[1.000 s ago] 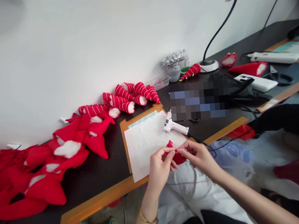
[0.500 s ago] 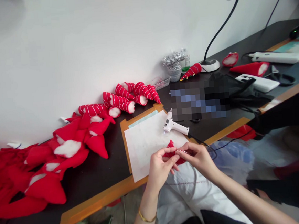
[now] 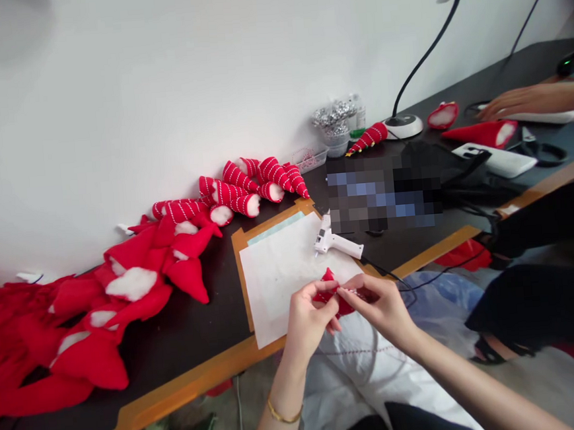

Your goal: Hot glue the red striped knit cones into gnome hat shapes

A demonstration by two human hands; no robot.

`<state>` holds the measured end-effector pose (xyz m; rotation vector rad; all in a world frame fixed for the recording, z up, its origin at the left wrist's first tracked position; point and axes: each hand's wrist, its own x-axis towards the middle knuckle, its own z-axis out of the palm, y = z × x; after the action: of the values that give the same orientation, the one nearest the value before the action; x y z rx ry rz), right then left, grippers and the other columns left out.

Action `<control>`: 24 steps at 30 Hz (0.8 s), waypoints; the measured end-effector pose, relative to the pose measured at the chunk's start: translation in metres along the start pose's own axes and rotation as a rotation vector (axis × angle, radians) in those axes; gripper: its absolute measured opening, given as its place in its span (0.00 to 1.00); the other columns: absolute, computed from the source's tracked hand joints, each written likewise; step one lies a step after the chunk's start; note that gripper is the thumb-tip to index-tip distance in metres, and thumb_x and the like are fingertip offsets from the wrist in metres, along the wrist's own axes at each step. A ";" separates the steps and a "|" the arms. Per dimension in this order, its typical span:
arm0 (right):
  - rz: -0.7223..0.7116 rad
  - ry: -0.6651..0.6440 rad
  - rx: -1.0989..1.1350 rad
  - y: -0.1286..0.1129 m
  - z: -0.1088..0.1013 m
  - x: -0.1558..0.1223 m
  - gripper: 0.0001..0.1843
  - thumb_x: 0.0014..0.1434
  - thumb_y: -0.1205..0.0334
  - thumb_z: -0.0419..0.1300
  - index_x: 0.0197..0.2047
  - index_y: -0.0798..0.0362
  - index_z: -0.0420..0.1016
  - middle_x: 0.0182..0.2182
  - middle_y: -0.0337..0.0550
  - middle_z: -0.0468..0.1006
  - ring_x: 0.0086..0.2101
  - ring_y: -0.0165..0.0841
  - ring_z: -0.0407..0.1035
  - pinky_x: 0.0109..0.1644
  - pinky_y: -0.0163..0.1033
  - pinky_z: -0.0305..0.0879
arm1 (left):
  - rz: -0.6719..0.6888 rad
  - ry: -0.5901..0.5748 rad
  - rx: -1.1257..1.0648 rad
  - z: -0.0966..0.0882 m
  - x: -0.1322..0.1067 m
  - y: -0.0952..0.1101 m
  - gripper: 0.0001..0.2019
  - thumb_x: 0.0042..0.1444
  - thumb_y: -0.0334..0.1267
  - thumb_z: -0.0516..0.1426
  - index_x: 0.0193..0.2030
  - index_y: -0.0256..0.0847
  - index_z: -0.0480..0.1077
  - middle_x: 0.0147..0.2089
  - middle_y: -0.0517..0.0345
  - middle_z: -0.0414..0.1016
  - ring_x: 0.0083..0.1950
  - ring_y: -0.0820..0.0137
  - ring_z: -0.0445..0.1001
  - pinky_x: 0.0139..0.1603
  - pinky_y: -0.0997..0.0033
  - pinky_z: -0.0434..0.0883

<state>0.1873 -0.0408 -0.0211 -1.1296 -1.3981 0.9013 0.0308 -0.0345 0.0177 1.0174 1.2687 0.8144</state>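
Both forearms rise from the lower edge of the view and converge over the table's front edge, wrists bent inward; the left hand [image 3: 309, 317] and the right hand [image 3: 381, 305] are both clenched in a pinch on a small red fabric piece [image 3: 342, 305], gripping it between thumbs and fingers; the piece is held just above the lower right corner of a white paper sheet [image 3: 282, 275]; a white hot glue gun [image 3: 332, 243] lies at the sheet's far edge, near the hands; red-and-white striped fabric cones [image 3: 264, 180] line the table's [image 3: 186, 329] back edge; a co-worker's hand [image 3: 521, 102] reaches in at the far right corner.
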 end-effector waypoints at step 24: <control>0.587 -0.176 0.430 0.042 -0.090 0.009 0.26 0.48 0.40 0.73 0.25 0.54 0.71 0.13 0.24 0.54 0.13 0.17 0.40 0.15 0.28 0.35 | -0.021 0.011 -0.212 -0.014 0.007 -0.008 0.28 0.44 0.53 0.70 0.44 0.33 0.74 0.11 0.67 0.67 0.11 0.80 0.55 0.12 0.82 0.49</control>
<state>0.2826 -0.0266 -0.0463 -1.1547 -0.9360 1.6648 0.0178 -0.0286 0.0078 0.8290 1.1732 0.9183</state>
